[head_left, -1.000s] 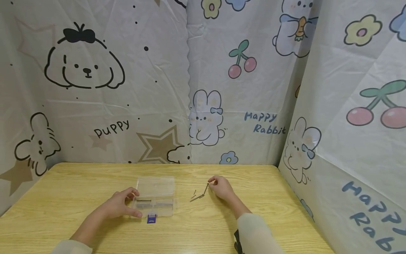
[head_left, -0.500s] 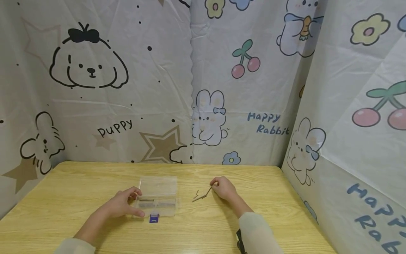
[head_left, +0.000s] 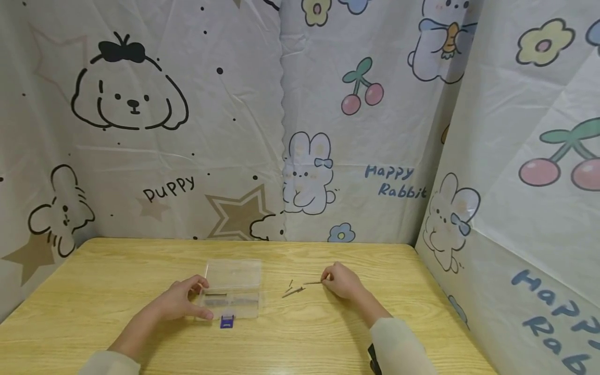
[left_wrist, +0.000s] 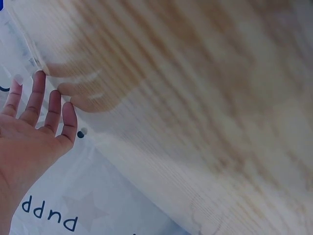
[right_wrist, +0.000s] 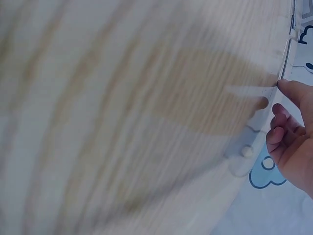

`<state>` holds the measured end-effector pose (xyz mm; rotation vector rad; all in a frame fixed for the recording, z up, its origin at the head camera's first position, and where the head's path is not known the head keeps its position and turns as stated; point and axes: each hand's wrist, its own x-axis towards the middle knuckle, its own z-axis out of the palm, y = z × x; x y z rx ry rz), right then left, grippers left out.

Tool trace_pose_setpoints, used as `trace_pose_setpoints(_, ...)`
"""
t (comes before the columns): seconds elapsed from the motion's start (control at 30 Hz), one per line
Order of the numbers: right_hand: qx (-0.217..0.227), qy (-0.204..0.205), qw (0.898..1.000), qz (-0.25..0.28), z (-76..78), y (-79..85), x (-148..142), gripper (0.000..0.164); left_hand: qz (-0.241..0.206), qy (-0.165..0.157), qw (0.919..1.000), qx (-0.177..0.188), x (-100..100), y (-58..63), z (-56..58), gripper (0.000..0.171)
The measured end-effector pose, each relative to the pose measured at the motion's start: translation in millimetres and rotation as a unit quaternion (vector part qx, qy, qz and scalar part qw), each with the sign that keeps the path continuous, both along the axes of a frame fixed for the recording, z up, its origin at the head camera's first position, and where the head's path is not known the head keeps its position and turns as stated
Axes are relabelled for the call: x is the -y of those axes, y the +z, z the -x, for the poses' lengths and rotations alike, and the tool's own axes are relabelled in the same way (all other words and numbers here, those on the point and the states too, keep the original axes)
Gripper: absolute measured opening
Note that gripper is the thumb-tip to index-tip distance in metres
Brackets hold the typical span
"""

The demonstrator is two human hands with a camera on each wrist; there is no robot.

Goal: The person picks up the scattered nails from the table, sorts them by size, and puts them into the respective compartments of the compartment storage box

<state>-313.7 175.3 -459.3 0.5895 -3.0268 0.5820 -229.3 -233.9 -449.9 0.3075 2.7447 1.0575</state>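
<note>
On the table lies a clear plastic box (head_left: 244, 311), its lid (head_left: 233, 273) folded back and a purple latch (head_left: 227, 322) at its front. My left hand (head_left: 175, 302) holds the box's left side, thumb near the front corner and fingertips by the hinge. Inside the front compartment lies a dark thin rod (head_left: 215, 295). My right hand (head_left: 344, 281) pinches one end of a thin brownish rod (head_left: 311, 283), which points left, nearly level. Several similar rods (head_left: 293, 292) of differing lengths lie between the box and this hand. In the right wrist view, thumb and index finger (right_wrist: 292, 91) meet at the table's surface.
The wood-grain table (head_left: 281, 344) reaches back to a printed cloth (head_left: 225, 130) hanging behind it. Another cloth panel (head_left: 525, 224) stands along the right side.
My right hand has moved right and slightly nearer. The pinched rod has swung from a steep slant to nearly level, its free end leaving the longer loose rods. The left hand stays on the box.
</note>
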Motion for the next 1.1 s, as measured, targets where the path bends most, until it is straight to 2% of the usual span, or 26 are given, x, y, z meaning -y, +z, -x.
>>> trace_pose_setpoints(0.3, 0.003, 0.011, 0.998, 0.059, -6.4, -3.8, -5, 0.007, -0.001, 0.002, 1.0000, 0.001, -1, -0.3, -0.4, 0.068)
trace_pose_setpoints(0.57, 0.021, -0.013, 0.992, 0.125, -16.5, -1.8, 1, 0.008, -0.007, -0.002, 1.0000, 0.004, 0, -0.9, 0.0, 0.067)
trace_pose_setpoints(1.1, 0.027, -0.012, 0.986, 0.166, -30.0, 3.5, 21, 0.007, 0.004, -0.004, 1.0000, -0.003, 2, -2.4, 2.0, 0.068)
